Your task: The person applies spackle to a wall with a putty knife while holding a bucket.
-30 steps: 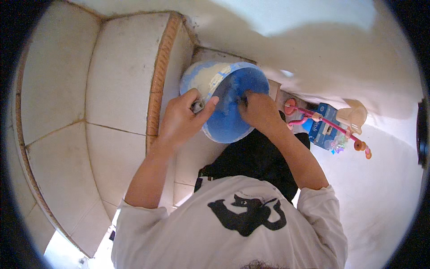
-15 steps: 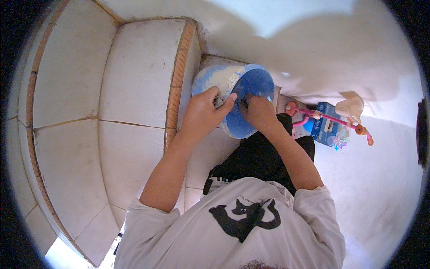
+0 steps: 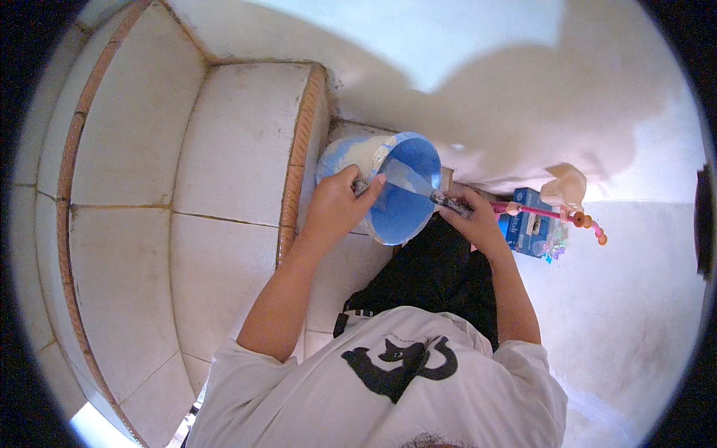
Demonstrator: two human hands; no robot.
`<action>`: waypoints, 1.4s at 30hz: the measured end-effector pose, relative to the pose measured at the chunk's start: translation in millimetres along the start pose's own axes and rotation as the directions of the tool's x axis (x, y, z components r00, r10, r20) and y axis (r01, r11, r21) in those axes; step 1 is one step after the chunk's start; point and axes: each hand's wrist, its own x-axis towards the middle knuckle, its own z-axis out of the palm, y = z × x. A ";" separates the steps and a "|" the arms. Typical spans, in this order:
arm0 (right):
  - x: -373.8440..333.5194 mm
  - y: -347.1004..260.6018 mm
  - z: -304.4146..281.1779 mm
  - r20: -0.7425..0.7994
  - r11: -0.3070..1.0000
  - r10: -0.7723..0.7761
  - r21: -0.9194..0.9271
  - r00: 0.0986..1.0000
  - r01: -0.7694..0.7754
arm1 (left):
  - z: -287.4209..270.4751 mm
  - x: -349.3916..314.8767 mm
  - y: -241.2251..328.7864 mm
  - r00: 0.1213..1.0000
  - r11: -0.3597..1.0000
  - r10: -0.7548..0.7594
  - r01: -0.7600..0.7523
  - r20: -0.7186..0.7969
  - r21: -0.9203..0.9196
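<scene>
A blue bucket [image 3: 403,216], smeared white and cream outside and along its rim, leans with its mouth turned right and toward me. My left hand [image 3: 336,205] is closed at the bucket's left side, thumb by the rim. A grey, speckled piece shows between its thumb and fingers; most of it is hidden. At the right of the mouth, my right hand [image 3: 476,219] grips the dark, whitish-stained handle of a putty knife [image 3: 409,179]. Its pale blade points left across the bucket's opening, its tip near my left thumb.
White tiled steps [image 3: 231,142] with brown ridged edging rise at left. A pale wall [image 3: 478,97] runs behind the bucket. Right of my right hand are a pink bar with orange ends [image 3: 541,212], a blue box [image 3: 526,231] and a cream plastic piece [image 3: 565,187].
My right hand has come out of the bucket and moved right; the putty knife now shows plainly. The bucket and my left hand sit slightly lower in view.
</scene>
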 end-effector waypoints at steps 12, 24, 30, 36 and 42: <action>-13.1 -45.7 -96.2 -0.201 0.973 -0.082 0.195 0.976 0.122 | 9.1 -8.7 -8.0 0.991 0.990 0.125 -0.128 -0.044 -0.053; 148.9 -302.4 -45.2 -0.321 0.719 -0.607 0.168 0.727 0.675 | 14.0 -4.4 -15.9 0.987 0.986 0.160 -0.161 -0.010 -0.052; 201.5 -376.9 -18.9 -0.340 0.747 -0.599 0.090 0.725 0.659 | 13.6 -2.6 -13.8 0.983 0.982 0.183 -0.184 -0.019 -0.041; 232.7 -394.6 -3.2 -0.396 0.750 -0.573 0.099 0.718 0.654 | 21.0 -0.5 -20.8 0.985 0.984 0.173 -0.173 -0.013 -0.043; 258.6 -394.4 -2.0 -0.486 0.691 -0.650 -0.057 0.585 0.720 | 21.7 -1.0 -16.4 0.983 0.984 0.179 -0.180 -0.049 -0.012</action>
